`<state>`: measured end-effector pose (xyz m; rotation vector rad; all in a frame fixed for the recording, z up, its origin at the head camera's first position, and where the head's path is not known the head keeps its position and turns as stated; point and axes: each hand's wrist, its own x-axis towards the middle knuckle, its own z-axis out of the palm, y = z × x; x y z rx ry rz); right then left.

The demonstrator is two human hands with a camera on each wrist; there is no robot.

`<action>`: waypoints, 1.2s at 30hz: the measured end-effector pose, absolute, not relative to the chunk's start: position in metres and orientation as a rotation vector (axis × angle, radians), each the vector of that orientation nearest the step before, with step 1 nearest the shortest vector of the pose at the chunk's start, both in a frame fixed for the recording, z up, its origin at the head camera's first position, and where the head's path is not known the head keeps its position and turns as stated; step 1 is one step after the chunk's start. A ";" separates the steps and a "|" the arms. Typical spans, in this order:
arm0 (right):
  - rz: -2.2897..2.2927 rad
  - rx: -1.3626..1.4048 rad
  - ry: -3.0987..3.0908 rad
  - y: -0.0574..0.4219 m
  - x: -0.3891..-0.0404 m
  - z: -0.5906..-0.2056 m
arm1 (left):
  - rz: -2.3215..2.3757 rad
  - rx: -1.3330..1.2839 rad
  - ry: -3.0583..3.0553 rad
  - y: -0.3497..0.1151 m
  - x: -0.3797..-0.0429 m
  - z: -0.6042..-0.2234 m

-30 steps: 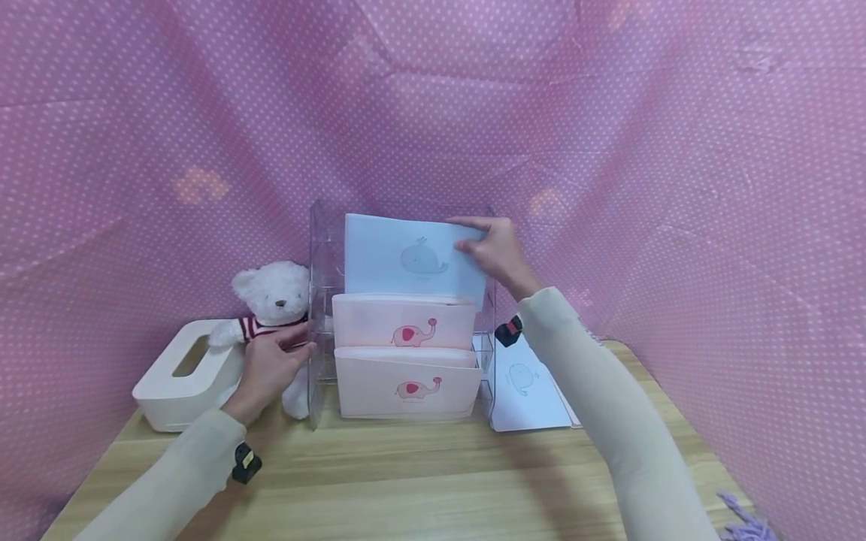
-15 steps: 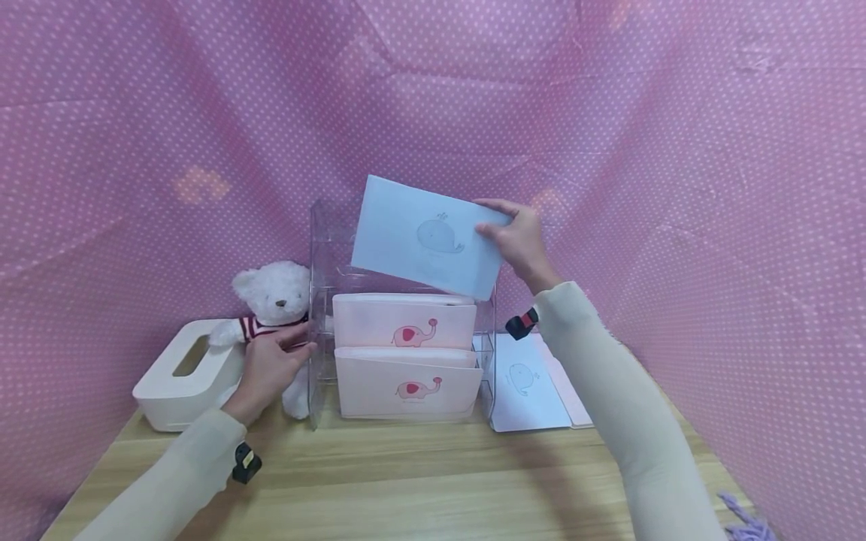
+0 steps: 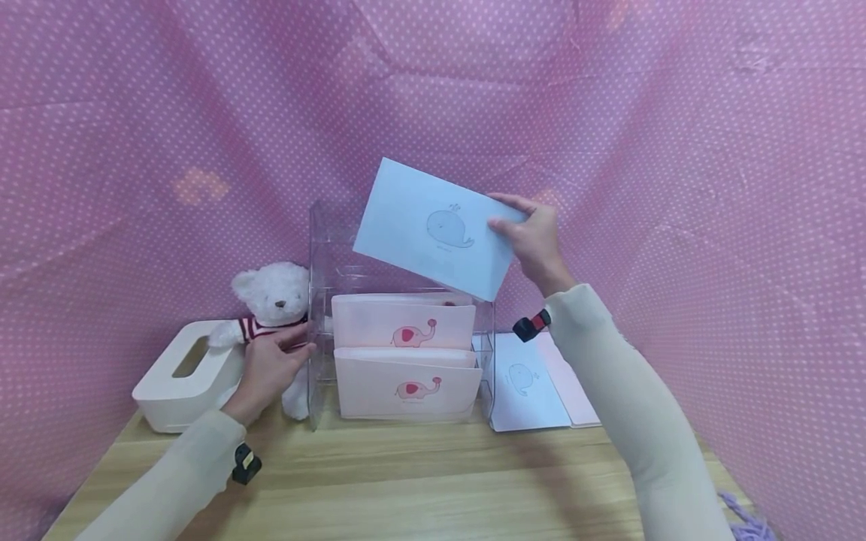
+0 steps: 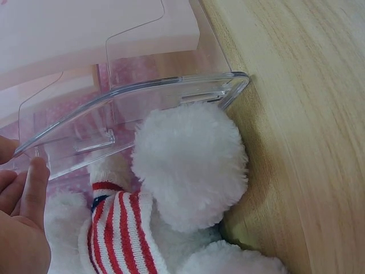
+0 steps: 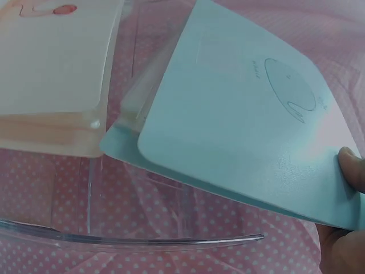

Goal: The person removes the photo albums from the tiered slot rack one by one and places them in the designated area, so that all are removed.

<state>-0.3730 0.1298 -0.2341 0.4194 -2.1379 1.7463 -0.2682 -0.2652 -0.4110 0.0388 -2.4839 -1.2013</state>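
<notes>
My right hand (image 3: 540,239) pinches the right edge of a light blue folder (image 3: 413,214) with a whale drawn on its cover. The folder is tilted, raised above the back of a clear plastic rack (image 3: 314,394). In the right wrist view the thumb (image 5: 352,169) lies on the cover, and the folder's lower edge gapes slightly. My left hand (image 3: 267,372) holds the front edge of the rack's left side panel; the left wrist view shows fingers (image 4: 35,191) at that clear rim. Two pink elephant folders, one front (image 3: 379,387) and one behind (image 3: 365,323), stand in the rack.
A white teddy bear (image 3: 277,289) in a striped top sits against the rack's left side, beside a white tissue box (image 3: 169,409). Right of the rack lie another blue whale folder (image 3: 524,409) and a pink one (image 3: 571,391). Purple yarn (image 3: 747,522) lies at the right edge.
My right hand has lifted the blue folder up and rightward out of the rack's back slot, and the folder has tilted clockwise. My left hand has stayed at the rack's side.
</notes>
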 end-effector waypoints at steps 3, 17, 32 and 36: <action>1.781 0.413 -2.111 0.134 -0.370 -0.236 | -1.187 0.028 -2.475 -0.265 -0.269 -0.410; 2.125 0.269 -2.000 0.141 -0.350 -0.253 | -1.173 0.007 -2.464 -0.264 -0.270 -0.409; 2.269 0.204 -2.054 0.131 -0.323 -0.281 | -1.213 0.006 -2.469 -0.265 -0.269 -0.411; 2.255 0.196 -2.129 0.127 -0.315 -0.290 | -1.198 0.015 -2.479 -0.264 -0.268 -0.410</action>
